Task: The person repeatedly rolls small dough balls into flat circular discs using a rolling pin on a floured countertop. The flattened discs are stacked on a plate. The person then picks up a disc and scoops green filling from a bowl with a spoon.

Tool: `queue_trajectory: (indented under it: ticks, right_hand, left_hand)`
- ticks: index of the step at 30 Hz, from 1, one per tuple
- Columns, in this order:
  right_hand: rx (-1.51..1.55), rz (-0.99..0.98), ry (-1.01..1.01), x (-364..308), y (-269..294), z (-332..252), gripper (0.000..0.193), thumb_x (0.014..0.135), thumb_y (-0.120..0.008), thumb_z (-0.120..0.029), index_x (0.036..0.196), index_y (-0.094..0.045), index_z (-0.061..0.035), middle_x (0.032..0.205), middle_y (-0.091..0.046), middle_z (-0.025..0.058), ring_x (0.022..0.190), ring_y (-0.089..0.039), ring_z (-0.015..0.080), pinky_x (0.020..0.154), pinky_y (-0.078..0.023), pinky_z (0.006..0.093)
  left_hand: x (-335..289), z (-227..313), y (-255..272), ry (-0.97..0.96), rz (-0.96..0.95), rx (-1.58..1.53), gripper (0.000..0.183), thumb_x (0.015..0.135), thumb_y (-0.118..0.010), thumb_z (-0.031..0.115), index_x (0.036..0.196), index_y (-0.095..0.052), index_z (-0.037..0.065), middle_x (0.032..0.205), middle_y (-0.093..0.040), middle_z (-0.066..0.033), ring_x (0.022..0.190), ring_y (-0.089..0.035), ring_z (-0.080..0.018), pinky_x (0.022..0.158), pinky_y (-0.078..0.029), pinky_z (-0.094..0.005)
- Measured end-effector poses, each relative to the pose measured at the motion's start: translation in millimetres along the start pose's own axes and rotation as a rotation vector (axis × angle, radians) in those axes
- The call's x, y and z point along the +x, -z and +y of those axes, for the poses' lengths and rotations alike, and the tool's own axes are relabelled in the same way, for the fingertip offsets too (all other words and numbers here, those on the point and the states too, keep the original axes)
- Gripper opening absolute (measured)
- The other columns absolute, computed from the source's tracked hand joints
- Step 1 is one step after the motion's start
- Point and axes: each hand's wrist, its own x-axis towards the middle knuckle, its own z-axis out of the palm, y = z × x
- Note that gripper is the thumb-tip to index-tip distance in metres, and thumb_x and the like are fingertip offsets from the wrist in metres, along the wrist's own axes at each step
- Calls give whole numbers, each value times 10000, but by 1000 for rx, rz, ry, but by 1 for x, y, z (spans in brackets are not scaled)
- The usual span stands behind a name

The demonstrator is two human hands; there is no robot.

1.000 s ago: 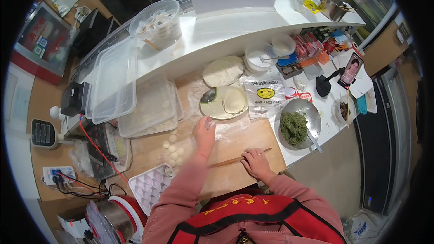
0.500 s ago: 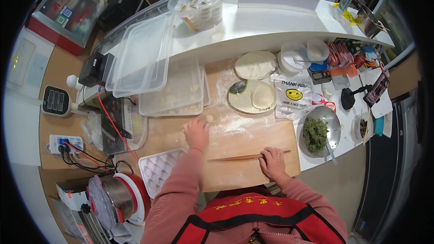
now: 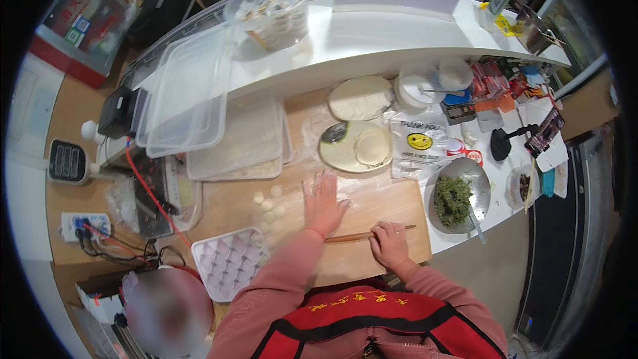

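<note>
My left hand [image 3: 323, 204] lies flat on the floured wooden board [image 3: 395, 198], fingers stretched forward and thumb out to the right. What is under its palm, if anything, is hidden. My right hand [image 3: 390, 244] rests over a thin wooden rolling pin [image 3: 351, 236], fingers curled on it near its right end. Several small pale dough balls [image 3: 268, 205] sit on the board left of my left hand. Beyond the hands, round flat dough wrappers [image 3: 373, 147] lie on an oval plate [image 3: 339, 153]; farther back is another pale oval pile [image 3: 361, 98].
A metal bowl [image 3: 483, 189] of chopped green filling [image 3: 452, 201] stands at the right. A white tray with hollows [image 3: 229, 264] is by my left forearm. Translucent lidded boxes [image 3: 239, 143] sit at the board's far left, with a red cable [image 3: 154, 194] running beside them.
My left hand has moved right and spread flat on the board, uncovering the dough balls. My right hand stays on the rolling pin. The whole view has shifted slightly.
</note>
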Motion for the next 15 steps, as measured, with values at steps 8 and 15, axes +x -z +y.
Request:
queue_trajectory:
  ticks: [8,15]
  right_hand:
    - [-36,-49,-27,2,1,0,265,912,-705,-237,1136,-655,-106,1199,-624,95,1145,-588,293,1024,-416,459]
    - [-30,3,6,-3,-1,2,271,921,-695,-233,1139,-650,-79,1167,-631,106,1109,-612,300,1003,-445,453]
  left_hand:
    - [3,-23,-15,-72,181,-214,663,913,-708,366,1475,-533,62,1605,-419,-144,1525,-318,-331,1265,-153,-593]
    - [-55,-70,-9,-182,263,-495,261,850,-740,100,1108,-758,64,1169,-643,-175,1117,-614,-358,972,-492,-468]
